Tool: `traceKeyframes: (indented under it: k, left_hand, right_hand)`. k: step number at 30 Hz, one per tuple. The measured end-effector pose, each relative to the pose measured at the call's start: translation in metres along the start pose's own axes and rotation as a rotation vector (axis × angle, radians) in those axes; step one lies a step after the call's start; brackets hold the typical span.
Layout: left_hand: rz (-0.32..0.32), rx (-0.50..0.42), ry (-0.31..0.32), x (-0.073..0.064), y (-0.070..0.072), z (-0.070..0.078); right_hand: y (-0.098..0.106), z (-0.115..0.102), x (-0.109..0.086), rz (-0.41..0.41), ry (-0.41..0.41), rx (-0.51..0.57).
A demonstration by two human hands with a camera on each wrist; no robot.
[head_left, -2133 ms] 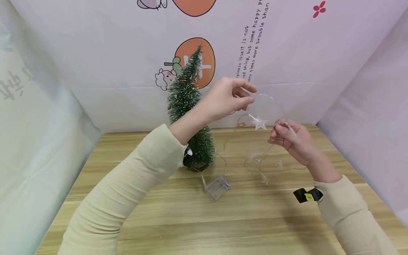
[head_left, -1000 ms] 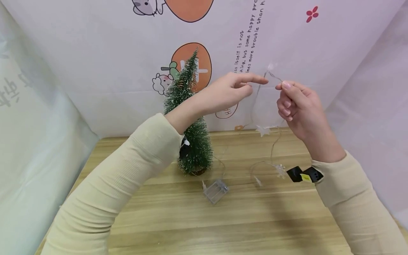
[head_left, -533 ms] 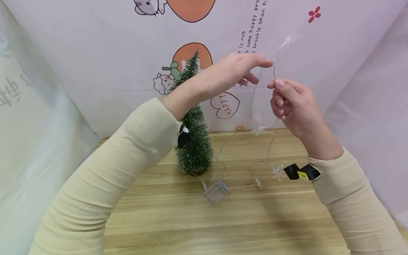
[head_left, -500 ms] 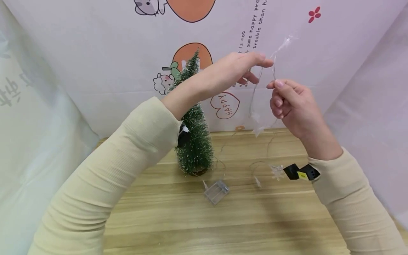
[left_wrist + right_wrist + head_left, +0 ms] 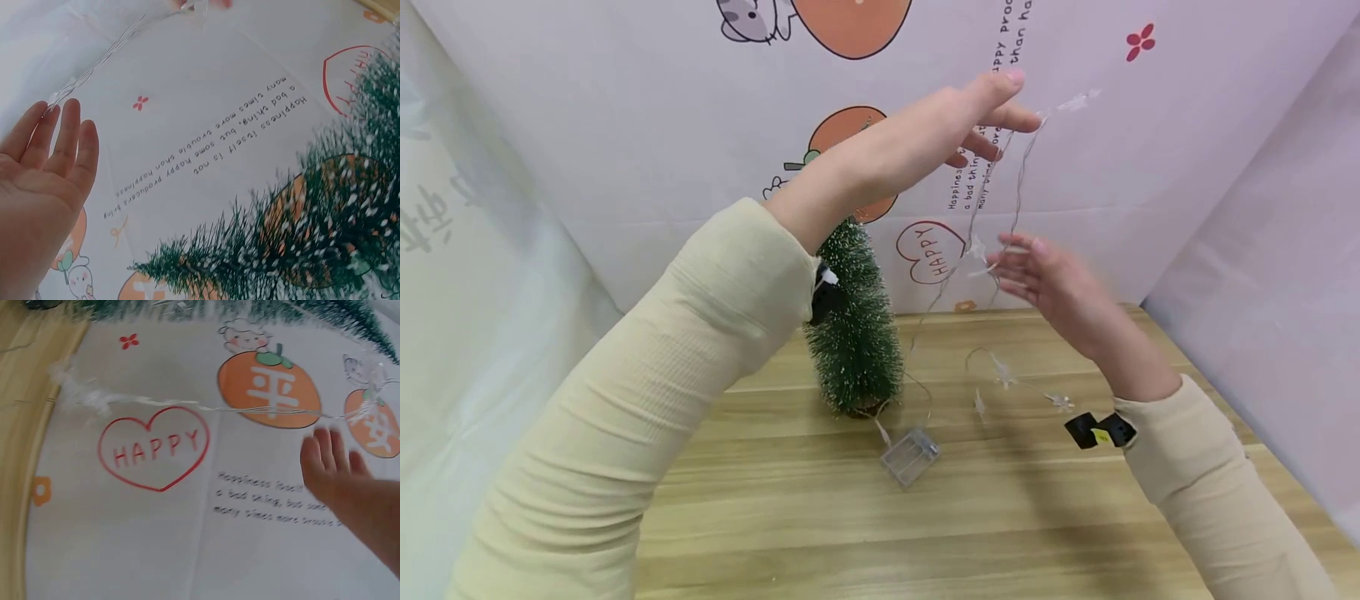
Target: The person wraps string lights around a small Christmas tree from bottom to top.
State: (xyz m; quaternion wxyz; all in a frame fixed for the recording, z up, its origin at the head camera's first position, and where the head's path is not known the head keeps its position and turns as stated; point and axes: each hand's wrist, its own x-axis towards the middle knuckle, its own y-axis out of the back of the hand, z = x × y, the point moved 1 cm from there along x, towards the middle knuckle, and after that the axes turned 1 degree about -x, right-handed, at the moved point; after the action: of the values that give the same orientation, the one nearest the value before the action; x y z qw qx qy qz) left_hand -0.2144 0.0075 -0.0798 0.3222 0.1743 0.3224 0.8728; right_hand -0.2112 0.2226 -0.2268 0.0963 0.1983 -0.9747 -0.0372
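Note:
My left hand (image 5: 962, 125) is raised in front of the wall. Its fingers are straight, and a string-light wire (image 5: 1021, 179) hangs over the fingertips, the thumb standing apart. Clear ornaments (image 5: 1077, 102) on the string stick out past them. Lower down, my right hand (image 5: 1052, 287) has its fingers extended beside the hanging wire and a clear star (image 5: 977, 248). In the right wrist view the wire (image 5: 250, 410) runs just above the right fingertips. The green tree (image 5: 853, 333), frosted white, stands upright behind my left forearm, which hides part of it.
On the wooden table (image 5: 820, 533) lies a clear battery box (image 5: 910, 457), wired toward the tree's base (image 5: 867, 408). Several clear star and snowflake ornaments (image 5: 1004, 373) lie right of it. A printed cloth (image 5: 1075, 217) hangs close behind, with white cloth (image 5: 490, 292) at the left.
My right hand has let go of the wire it pinched, straightened its fingers and moved down and left. My left hand has risen, the wire now hanging from its fingertips. Ornaments on the table shifted left.

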Motion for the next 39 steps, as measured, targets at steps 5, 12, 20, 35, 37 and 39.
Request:
traceKeyframes:
  k: [5, 12, 20, 35, 37, 39]
  left_hand:
    - [-0.002, 0.038, 0.001, 0.006, 0.012, -0.003]
    - [0.024, 0.009, 0.006, 0.054, 0.046, -0.041]
    - [0.167, 0.060, 0.050, 0.016, 0.051, -0.023]
    - [0.232, -0.154, 0.032, 0.005, 0.061, -0.041]
    - [0.253, -0.193, 0.033, 0.004, 0.064, -0.046]
    - [0.271, -0.240, 0.022, 0.004, 0.066, -0.051]
  right_hand:
    - [0.007, 0.017, -0.007, -0.251, -0.036, -0.267]
    - [0.022, 0.024, -0.014, -0.368, -0.047, -0.289]
    - [0.046, 0.018, -0.018, -0.378, 0.180, 0.134]
    - [0.051, -0.028, -0.001, -0.190, 0.260, 0.816]
    - [0.050, -0.036, 0.002, -0.188, 0.243, 0.830]
    - [0.048, -0.046, 0.006, -0.157, 0.230, 0.817]
